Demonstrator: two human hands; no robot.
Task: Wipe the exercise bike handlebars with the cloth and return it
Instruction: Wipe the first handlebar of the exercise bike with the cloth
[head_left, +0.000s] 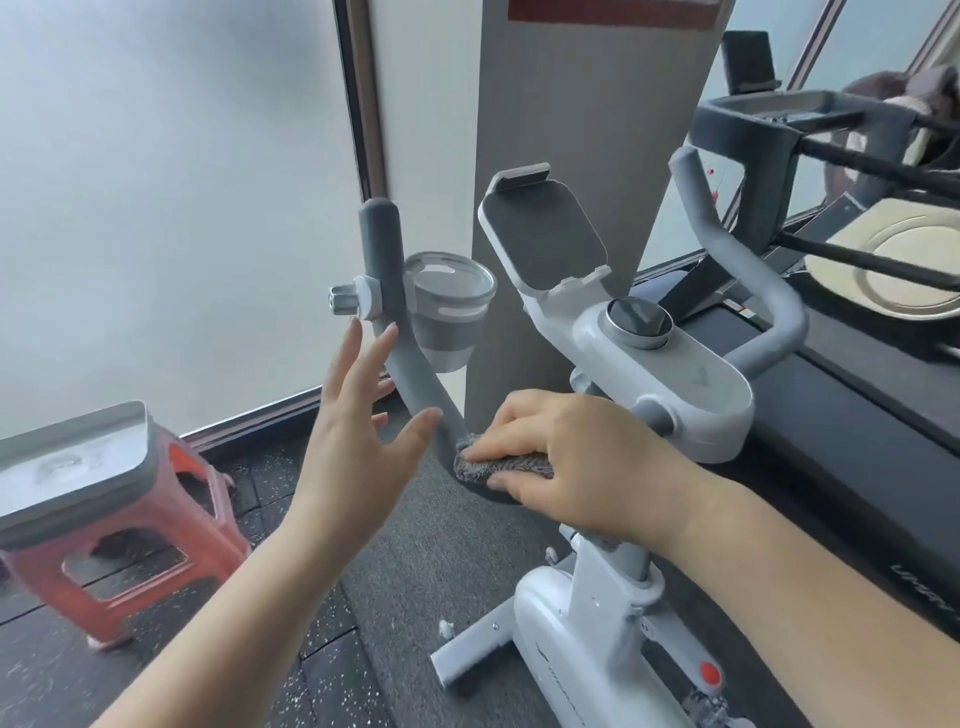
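Two hands up: my right hand (561, 457) clamps the grey cloth (501, 462) around the left handlebar (410, 374) bend, wiping. Above that grip, left hand (358, 415) hovers spread, released, possibly brushing the bar to steady it.

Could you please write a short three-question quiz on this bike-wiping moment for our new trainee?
1. True or false: the left hand grips the left handlebar.
2. Which hand presses the cloth against the bar? A) left B) right hand C) both
3. What is mounted just right of the left handlebar's upright part?

Key:
1. False; its fingers are spread open beside the bar.
2. B; the cloth sits at the bar's lower bend.
3. A cup holder, holding a grey-banded cup.
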